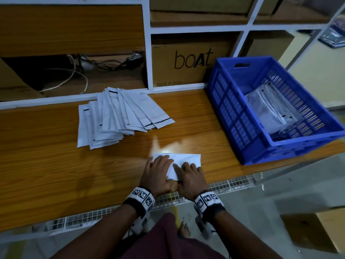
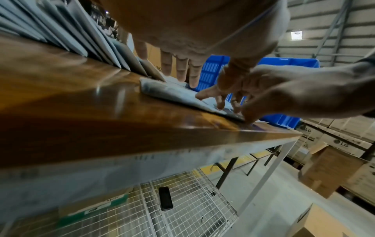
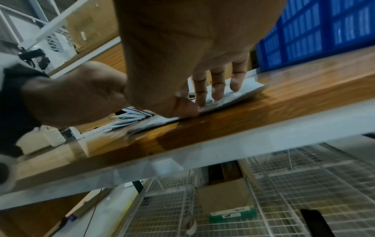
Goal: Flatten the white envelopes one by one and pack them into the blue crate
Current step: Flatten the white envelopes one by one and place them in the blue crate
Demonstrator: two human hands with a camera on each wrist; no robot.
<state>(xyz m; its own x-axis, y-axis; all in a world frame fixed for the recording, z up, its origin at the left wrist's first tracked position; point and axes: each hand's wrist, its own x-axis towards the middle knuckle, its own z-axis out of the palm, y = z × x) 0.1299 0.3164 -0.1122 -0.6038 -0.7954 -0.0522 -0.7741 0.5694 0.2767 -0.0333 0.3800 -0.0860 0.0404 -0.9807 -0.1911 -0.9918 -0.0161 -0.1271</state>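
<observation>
Both hands pressing one white envelope flat on the desk

The left hand [image 1: 158,171] and right hand [image 1: 188,176] lie palm-down side by side on the white envelope [image 1: 186,161], fingers extended and spread, thumbs meeting at its near edge; neither hand grips anything. The envelope sits near the front edge of the desk [image 1: 56,165]. A fanned pile of envelopes [image 1: 115,116] lies behind to the left, and the blue crate [image 1: 242,113], already holding some envelopes, stands to the right.
</observation>
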